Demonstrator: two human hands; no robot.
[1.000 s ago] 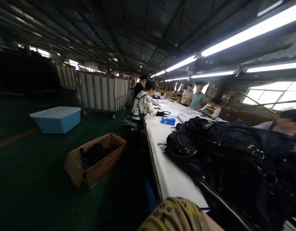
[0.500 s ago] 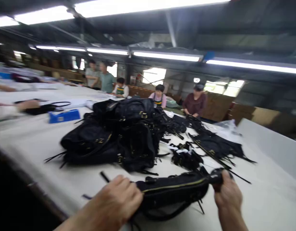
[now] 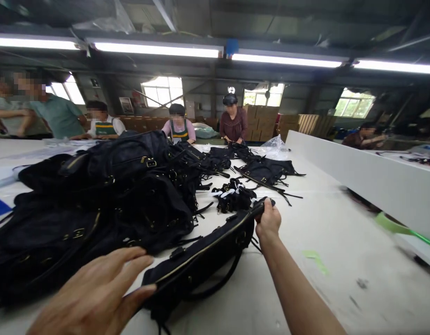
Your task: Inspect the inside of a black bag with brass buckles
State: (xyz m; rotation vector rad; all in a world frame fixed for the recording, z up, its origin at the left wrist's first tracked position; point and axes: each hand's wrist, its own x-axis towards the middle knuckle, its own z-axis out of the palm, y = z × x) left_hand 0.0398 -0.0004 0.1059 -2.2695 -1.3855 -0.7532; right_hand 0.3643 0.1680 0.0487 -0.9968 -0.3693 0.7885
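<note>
Two hands [image 3: 267,222] on one bag [image 3: 204,256]

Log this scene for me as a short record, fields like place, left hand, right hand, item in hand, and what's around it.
place: long white table in a workshop under strip lights
left hand: left hand open, thumb touching the near end of the black bag
right hand: right hand gripping the bag's far end
item: black bag lying on the table, gold zipper on top
beside it: pile of black bags to the left, bundle of black straps behind
others: several people working across the table
</note>
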